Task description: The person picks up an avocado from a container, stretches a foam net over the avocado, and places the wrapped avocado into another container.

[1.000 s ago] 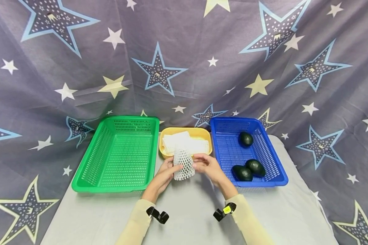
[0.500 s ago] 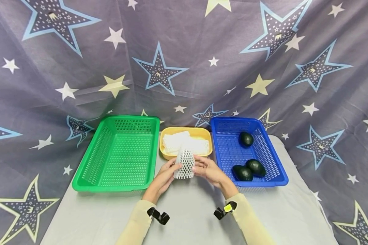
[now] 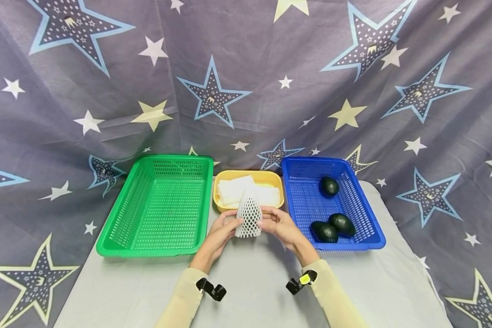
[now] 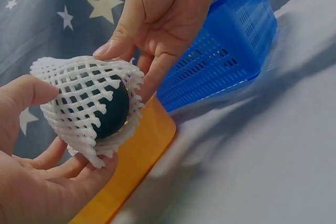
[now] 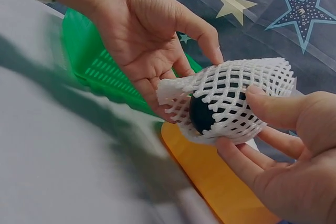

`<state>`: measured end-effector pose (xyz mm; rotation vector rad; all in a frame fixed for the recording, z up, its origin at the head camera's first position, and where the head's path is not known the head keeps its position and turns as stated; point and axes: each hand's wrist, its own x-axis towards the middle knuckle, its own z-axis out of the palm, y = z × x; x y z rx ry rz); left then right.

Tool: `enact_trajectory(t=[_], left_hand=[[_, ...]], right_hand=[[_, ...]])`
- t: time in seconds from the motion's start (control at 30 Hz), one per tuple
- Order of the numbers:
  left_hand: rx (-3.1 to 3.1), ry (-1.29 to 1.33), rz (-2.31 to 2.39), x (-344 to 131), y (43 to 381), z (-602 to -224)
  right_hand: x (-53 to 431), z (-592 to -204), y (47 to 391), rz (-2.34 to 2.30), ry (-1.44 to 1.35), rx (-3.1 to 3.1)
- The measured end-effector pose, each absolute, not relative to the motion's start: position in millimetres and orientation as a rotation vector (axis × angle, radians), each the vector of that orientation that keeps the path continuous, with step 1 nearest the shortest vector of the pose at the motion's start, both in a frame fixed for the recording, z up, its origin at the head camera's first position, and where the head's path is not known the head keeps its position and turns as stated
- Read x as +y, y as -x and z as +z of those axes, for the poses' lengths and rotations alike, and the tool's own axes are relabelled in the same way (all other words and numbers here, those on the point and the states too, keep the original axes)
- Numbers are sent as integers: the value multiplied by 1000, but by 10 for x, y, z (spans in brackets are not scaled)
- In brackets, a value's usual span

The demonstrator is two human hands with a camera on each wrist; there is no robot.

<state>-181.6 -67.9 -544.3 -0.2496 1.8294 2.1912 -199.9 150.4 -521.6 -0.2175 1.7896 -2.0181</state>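
Between both hands is a white foam net sleeve point(image 3: 249, 219) with a dark green avocado point(image 4: 115, 111) inside it. The avocado's end shows at the sleeve's wide opening in both wrist views. My left hand point(image 3: 220, 233) holds the sleeve from the left, its thumb on the near face and fingers beneath. From the right, my right hand point(image 3: 286, 228) grips it with thumb and fingers. The sleeve's narrow end points away from me, just before a yellow tray point(image 3: 248, 173). Much of the avocado is hidden by the netting.
Flat white foam nets point(image 3: 235, 189) lie in the yellow tray. A green basket point(image 3: 147, 252) stands on the left. On the right, a blue basket point(image 3: 348, 246) holds three avocados point(image 3: 329, 186). A star-patterned cloth point(image 3: 229, 27) hangs behind the pale table point(image 3: 250, 291).
The sleeve has straightened from a leftward tilt and shifted slightly right and away from me. Both hands keep their hold, with small finger shifts. The baskets and tray stay put.
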Motion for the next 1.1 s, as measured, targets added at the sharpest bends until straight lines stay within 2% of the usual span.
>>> enact_trajectory(t=[0.33, 1.1], left_hand=[[1733, 181, 2243, -672, 1812, -5437], [1797, 212, 2219, -623, 1808, -5418]], right_hand=[[1440, -5237, 1973, -2019, 119, 1881], [1395, -5201, 1963, -2099, 110, 1851]])
